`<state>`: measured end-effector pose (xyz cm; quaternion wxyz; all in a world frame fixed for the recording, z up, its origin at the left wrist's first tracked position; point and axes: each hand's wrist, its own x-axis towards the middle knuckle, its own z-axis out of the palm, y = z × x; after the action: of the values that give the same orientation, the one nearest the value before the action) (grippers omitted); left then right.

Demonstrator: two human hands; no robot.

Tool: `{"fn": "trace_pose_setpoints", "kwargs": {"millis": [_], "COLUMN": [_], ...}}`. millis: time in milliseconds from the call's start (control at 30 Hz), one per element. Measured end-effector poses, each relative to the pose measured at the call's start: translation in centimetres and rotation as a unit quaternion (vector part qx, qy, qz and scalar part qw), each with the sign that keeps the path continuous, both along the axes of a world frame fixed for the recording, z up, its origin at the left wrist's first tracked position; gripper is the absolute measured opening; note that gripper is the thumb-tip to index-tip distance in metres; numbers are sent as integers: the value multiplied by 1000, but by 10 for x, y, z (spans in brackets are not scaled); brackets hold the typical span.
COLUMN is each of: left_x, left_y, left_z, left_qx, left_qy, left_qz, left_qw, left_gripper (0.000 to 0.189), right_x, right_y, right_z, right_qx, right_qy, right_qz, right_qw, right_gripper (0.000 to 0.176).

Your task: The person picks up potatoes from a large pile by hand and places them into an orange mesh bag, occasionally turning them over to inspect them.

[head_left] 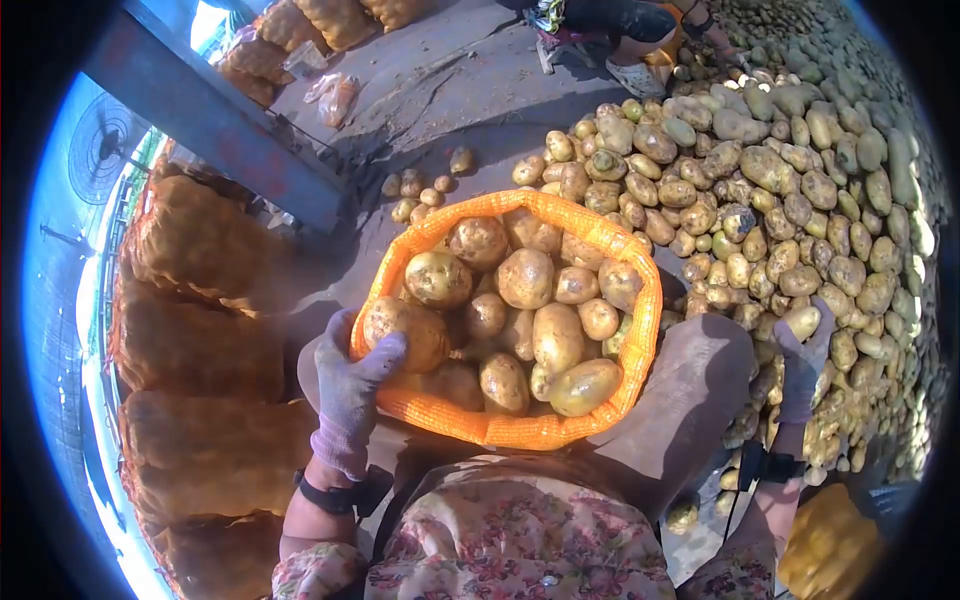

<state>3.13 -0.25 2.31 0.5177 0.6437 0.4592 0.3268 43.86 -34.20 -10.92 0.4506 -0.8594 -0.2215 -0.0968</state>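
An orange mesh bag (pixel 485 428) stands between my knees with its rim rolled back, and several soil-marked potatoes (pixel 525 278) lie inside. My left hand (pixel 348 385), in a light purple glove, grips the bag's left rim. Its thumb lies over the inside, against a large potato (pixel 418 335); the other fingers are partly hidden outside the bag. Out to the right, my gloved right hand (pixel 803 360) holds a small pale potato (pixel 803 321) at its fingertips, over the edge of the big potato heap (pixel 790 200).
Filled mesh sacks (pixel 205 340) are stacked along the left, beside a slanting metal post (pixel 220 120). A few loose potatoes (pixel 411 183) lie beyond the bag. Another person's leg (pixel 625 35) shows at the top. A yellow-orange sack (pixel 832 540) sits lower right.
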Motion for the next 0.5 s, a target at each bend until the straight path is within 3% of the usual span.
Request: {"fn": "trace_pose_setpoints", "kwargs": {"millis": [33, 67, 100, 200, 267, 333, 367, 400, 433, 500], "left_x": [0, 0, 0, -1, -2, -2, -1, -1, -1, -1], "left_y": [1, 1, 2, 6, 10, 9, 9, 10, 11, 12], "left_z": [1, 2, 1, -3, -11, -8, -8, -11, -14, -13], "left_qx": [-9, -19, -29, -34, -37, -48, -52, -54, -53, -69], "left_qy": [2, 3, 4, -21, -48, -62, -67, -86, -97, -104], "left_qz": [-4, -8, -12, -21, -27, -34, -38, -43, -46, -57], "left_qw": [1000, 1000, 1000, 999, 998, 996, 996, 994, 993, 990], "left_gripper": [53, 54, 54, 57, 56, 55, 55, 55, 56, 57], "right_x": [-17, -38, -66, -141, -156, -186, -203, -213, -218, -227], "right_y": [34, 63, 94, 158, 190, 222, 229, 235, 236, 232], "right_z": [54, 98, 134, 182, 161, 137, 130, 116, 102, 96], "right_qx": [49, 142, 188, 152, 70, -69, -186, -272, -270, -282], "right_qy": [-20, 72, 79, 169, 81, -91, -120, -99, -65, -89], "right_qz": [32, 99, 146, 270, 419, 474, 482, 516, 542, 500], "right_qw": [998, 982, 968, 935, 901, 873, 848, 806, 793, 814], "right_gripper": [63, 69, 72, 78, 75, 80, 81, 82, 82, 81]}}
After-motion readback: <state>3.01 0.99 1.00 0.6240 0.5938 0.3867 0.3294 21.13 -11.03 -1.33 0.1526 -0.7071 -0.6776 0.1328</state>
